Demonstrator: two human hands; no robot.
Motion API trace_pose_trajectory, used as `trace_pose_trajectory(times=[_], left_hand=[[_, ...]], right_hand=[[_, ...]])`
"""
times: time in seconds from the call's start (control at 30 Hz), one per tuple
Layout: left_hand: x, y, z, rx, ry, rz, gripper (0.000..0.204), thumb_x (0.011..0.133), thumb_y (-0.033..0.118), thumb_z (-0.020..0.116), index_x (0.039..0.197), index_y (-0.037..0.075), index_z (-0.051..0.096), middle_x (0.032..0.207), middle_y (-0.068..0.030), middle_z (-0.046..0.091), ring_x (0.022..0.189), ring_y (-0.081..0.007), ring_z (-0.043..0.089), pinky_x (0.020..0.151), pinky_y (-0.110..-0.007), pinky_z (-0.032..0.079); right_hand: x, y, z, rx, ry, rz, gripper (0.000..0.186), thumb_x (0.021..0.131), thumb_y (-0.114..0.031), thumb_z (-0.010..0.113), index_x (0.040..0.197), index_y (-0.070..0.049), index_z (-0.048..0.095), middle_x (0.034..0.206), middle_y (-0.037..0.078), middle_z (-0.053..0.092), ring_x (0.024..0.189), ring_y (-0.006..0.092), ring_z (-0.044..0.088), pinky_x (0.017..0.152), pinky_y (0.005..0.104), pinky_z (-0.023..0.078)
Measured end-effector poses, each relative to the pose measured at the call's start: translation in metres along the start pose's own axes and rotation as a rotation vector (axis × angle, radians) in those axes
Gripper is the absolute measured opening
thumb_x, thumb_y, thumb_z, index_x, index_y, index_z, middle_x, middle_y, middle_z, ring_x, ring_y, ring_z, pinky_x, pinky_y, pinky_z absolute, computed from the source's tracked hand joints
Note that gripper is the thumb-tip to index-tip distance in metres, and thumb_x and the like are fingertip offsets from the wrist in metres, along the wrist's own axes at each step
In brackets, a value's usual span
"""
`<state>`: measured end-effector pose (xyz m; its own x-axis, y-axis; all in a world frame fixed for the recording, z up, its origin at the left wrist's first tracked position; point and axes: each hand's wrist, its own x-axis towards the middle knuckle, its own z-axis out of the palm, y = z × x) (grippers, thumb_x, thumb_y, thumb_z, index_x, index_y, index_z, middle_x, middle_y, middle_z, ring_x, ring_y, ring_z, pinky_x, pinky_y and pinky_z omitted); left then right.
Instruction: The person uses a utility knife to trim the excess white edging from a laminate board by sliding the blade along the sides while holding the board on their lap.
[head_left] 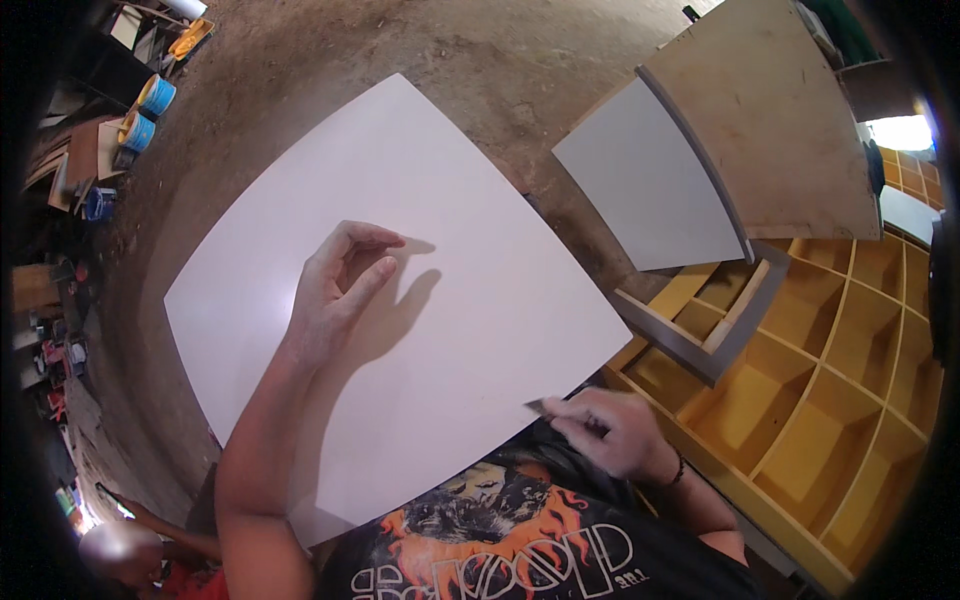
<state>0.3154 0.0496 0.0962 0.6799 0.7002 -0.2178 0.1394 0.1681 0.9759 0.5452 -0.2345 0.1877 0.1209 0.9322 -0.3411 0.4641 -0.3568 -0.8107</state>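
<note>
A large white panel (450, 220) lies flat in front of me, its near edge close to my shirt. My left hand (345, 280) hovers over its middle and casts a shadow on it. The thumb and curved fingers are apart, with nothing between them. Off the panel's near right edge, my right hand (605, 430) pinches a small, thin, dark piece (536, 407) with a pointed end, perhaps a blade or scraper. The rest of that piece is hidden by the fingers.
To the right stand a yellow compartmented wooden frame (765, 470), a grey-edged frame (740, 335), a grey panel (650, 180) and a large plywood sheet (790, 130). Blue buckets (155, 95) line the far left. Another person (125, 550) is at the lower left.
</note>
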Motion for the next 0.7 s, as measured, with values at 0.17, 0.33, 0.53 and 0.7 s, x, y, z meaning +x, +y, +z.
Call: trace_pose_trajectory(times=[0.17,0.33,0.53,0.7], left_hand=[[-0.003,-0.001,-0.001,0.021,0.012,-0.017,0.024,0.108,0.01,0.068,0.131,0.002,0.064,0.128,-0.0115,0.07,0.124,-0.0185,0.067,0.115,-0.039,0.054],[-0.001,-0.004,-0.002,0.014,0.002,0.01,0.023,0.109,0.009,0.067,0.13,0.001,0.064,0.128,-0.0122,0.07,0.124,-0.0193,0.067,0.115,-0.04,0.054],[-0.001,0.0,-0.001,0.036,-0.007,0.001,0.022,0.11,0.01,0.067,0.13,0.002,0.064,0.128,-0.0123,0.071,0.124,-0.0198,0.067,0.115,-0.041,0.055],[0.0,0.0,0.001,-0.013,-0.007,-0.008,0.022,0.109,0.01,0.067,0.13,0.003,0.064,0.129,-0.0123,0.071,0.125,-0.0202,0.067,0.115,-0.041,0.055]], right_hand=[[0.003,0.002,-0.009,0.078,0.072,0.215,0.018,0.099,-0.007,0.083,0.116,-0.003,0.08,0.113,0.015,0.084,0.1,0.0257,0.083,0.088,0.0342,0.065],[0.002,0.001,-0.011,-0.006,-0.045,0.135,0.022,0.102,-0.008,0.08,0.123,-0.005,0.081,0.112,0.015,0.083,0.102,0.0248,0.083,0.087,0.0355,0.065],[-0.002,-0.006,0.0,0.081,-0.116,0.062,0.02,0.102,-0.006,0.079,0.122,-0.002,0.078,0.111,0.017,0.083,0.098,0.0236,0.083,0.084,0.0344,0.065],[-0.002,-0.001,0.003,0.066,-0.007,0.109,0.021,0.102,-0.008,0.08,0.122,-0.005,0.079,0.113,0.015,0.084,0.101,0.0222,0.083,0.086,0.034,0.065]])
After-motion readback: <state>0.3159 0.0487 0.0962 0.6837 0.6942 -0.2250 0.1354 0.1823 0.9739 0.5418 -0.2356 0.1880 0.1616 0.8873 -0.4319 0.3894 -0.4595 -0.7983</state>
